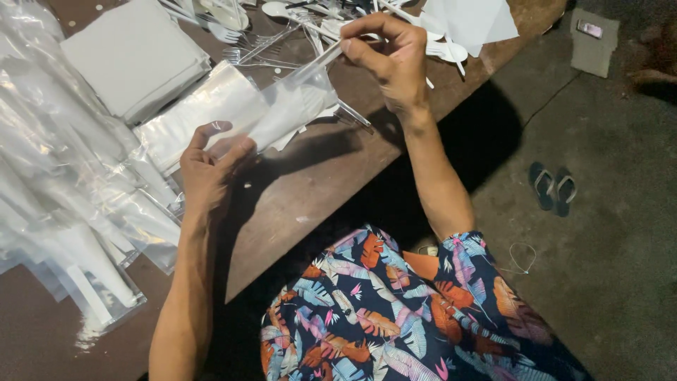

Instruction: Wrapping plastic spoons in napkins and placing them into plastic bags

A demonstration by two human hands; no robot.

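This looks like a small home workshop where cutlery sets get packed by hand. A worn brown wooden bench [310, 190] is crowded with loose white plastic forks and spoons [282, 28], a stack of white napkins [134, 56] and heaps of filled clear plastic sleeves [63, 204]. Beside it is a bare concrete floor [606, 268], where a pair of flip-flops [553, 187] lies kicked off.

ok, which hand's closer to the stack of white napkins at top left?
Left. The left hand holds the clear plastic sleeve just below and right of the white napkin stack. The right hand is farther right, pinching clear cutlery at the sleeve's mouth.
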